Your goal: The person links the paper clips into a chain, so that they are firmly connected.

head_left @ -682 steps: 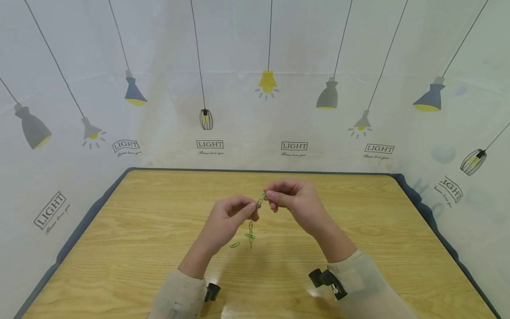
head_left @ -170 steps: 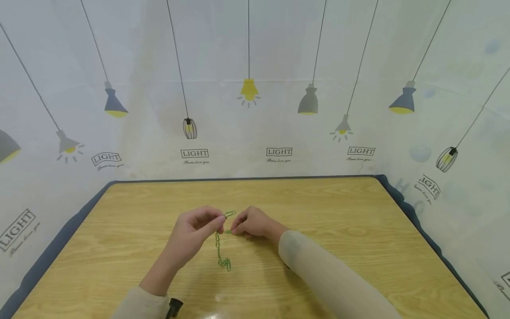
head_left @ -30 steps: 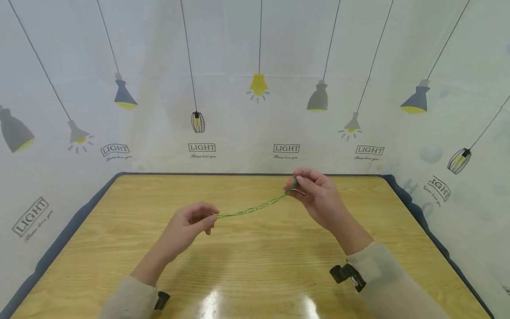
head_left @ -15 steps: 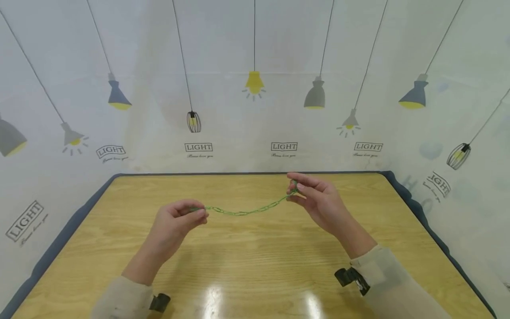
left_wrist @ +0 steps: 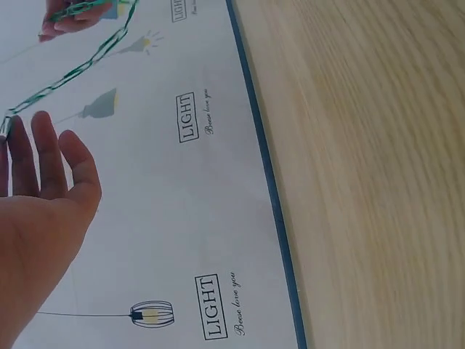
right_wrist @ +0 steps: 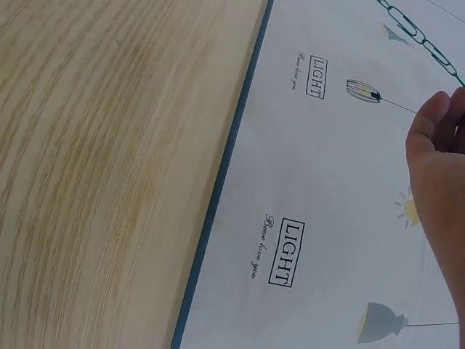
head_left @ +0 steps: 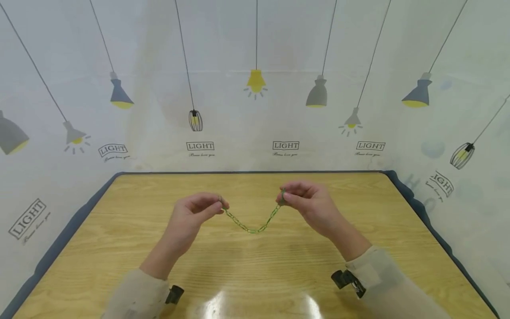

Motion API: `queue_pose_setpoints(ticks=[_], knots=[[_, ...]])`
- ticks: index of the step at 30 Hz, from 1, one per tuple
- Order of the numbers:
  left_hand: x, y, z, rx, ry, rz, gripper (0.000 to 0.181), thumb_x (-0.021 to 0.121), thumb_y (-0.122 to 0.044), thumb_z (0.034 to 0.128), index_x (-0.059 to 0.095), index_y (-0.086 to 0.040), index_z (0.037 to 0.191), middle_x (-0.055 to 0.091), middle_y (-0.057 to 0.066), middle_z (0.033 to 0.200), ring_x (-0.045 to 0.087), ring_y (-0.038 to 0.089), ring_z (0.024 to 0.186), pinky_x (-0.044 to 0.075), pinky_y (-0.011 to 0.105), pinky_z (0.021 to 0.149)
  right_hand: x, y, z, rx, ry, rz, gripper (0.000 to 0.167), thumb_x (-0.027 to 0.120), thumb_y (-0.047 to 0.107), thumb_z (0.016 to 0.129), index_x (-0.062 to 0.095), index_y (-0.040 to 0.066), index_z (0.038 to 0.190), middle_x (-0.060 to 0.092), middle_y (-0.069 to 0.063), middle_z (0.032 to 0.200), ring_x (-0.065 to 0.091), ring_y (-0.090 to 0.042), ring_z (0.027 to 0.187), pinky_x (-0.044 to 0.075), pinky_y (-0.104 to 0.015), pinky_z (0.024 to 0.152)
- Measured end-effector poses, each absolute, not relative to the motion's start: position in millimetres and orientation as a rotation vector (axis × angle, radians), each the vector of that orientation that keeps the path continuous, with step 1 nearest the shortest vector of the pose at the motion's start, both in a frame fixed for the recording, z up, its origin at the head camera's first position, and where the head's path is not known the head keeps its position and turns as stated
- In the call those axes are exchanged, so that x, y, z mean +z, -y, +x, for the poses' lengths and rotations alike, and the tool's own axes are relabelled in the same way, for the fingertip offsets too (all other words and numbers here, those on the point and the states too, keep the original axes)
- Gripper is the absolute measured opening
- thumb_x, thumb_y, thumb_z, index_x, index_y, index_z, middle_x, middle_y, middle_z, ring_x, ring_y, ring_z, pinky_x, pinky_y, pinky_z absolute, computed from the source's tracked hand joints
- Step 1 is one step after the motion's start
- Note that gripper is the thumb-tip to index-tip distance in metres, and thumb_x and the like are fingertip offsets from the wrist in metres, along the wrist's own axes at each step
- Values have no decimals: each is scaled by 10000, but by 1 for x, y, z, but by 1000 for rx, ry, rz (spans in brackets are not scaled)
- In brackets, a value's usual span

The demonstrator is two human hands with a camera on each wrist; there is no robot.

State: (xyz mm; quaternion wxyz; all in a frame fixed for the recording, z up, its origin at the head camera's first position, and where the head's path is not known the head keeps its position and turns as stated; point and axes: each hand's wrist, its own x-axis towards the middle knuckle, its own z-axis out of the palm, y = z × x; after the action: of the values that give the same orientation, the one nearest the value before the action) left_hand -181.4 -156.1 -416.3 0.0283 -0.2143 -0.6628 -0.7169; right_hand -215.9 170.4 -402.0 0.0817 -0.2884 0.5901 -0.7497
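A chain of linked green paper clips (head_left: pixel 252 231) hangs in a U-shaped sag between the two hands, above the table. My left hand (head_left: pixel 190 219) pinches one end between thumb and fingers. At the other end, my right hand (head_left: pixel 314 208) pinches the chain, with a clip showing at its fingertips. In the left wrist view the chain (left_wrist: pixel 73 74) runs up from the left fingertips toward the other hand. The right wrist view shows several links of the chain (right_wrist: pixel 407 25) leading to the right hand (right_wrist: pixel 439 160), whose fingertips are partly cut off by the frame edge.
The wooden table (head_left: pixel 255 270) has a dark blue edge along its back and sides. Behind it stands a white backdrop (head_left: pixel 239 119) printed with hanging lamps and "LIGHT" labels. Black wrist mounts (head_left: pixel 348 282) sit at the cuffs of both beige sleeves.
Earlier, loose clips lay on the table and the chain dangled from the left hand; now it spans both hands. Over the last half second the hands came closer together and the chain sags deeper.
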Motion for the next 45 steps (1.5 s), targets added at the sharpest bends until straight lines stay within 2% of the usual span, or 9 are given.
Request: queue_pose_setpoints(ticks=[5,14,19,22,26,32,40,45], knots=[[-409,145,-179,-2203,2090,-585,171,703,-56,1022,800,-181,1086,793,-94,987,758,76,935,618,271,943,-404,-162,-215,-2219,-1755,-848,182,611,-16,1054,715,79,1169,770,23,1077,737,-105,1001,621,-261,907],[-402,128,-177,-2259,2036,-616,150,723,-12,991,790,-140,1028,794,-79,955,761,80,902,626,282,920,-399,-142,-209,-2058,-1951,-821,193,616,76,1078,719,192,1192,772,26,1064,705,-118,919,608,-296,894],[-400,122,-176,-2275,2042,-610,129,718,-11,992,784,-110,1044,794,-79,958,756,76,906,621,277,931,-394,-132,-206,-2012,-2010,-803,202,630,78,1070,720,65,1251,755,36,1026,714,-111,922,616,-297,892],[-400,120,-176,-2278,2059,-613,97,714,-22,998,763,-22,1082,793,-76,961,756,83,919,619,287,943,-392,-126,-204,-1994,-2046,-767,250,649,81,1059,691,-43,1272,757,53,1002,723,-98,923,618,-291,889],[-400,116,-176,-2237,2122,-618,192,719,-54,1005,722,79,1143,790,-84,972,754,88,944,614,294,955,-389,-120,-201,-1993,-2066,-738,280,654,70,1053,661,-126,1254,770,60,979,729,-95,915,613,-289,861],[-402,115,-177,-2184,2171,-655,240,715,-71,1014,706,109,1172,791,-59,1009,754,132,976,618,299,940,-384,-115,-199,-1996,-2094,-686,283,645,97,1064,691,-69,1289,787,70,999,732,-92,935,605,-270,857],[-403,111,-174,-1976,2319,-610,200,754,-161,1005,769,-23,1149,793,127,1109,759,110,967,622,280,898,-380,-110,-196,-1999,-2154,-609,248,667,93,1052,722,-53,1245,787,95,959,728,-82,891,610,-273,866],[-404,109,-173,-1803,2334,-614,152,758,-145,998,795,-49,1110,810,117,1060,763,118,936,623,299,886,-380,-110,-195,-1973,-2227,-593,203,689,103,1042,752,-16,1195,781,73,926,725,-97,855,608,-264,809]])
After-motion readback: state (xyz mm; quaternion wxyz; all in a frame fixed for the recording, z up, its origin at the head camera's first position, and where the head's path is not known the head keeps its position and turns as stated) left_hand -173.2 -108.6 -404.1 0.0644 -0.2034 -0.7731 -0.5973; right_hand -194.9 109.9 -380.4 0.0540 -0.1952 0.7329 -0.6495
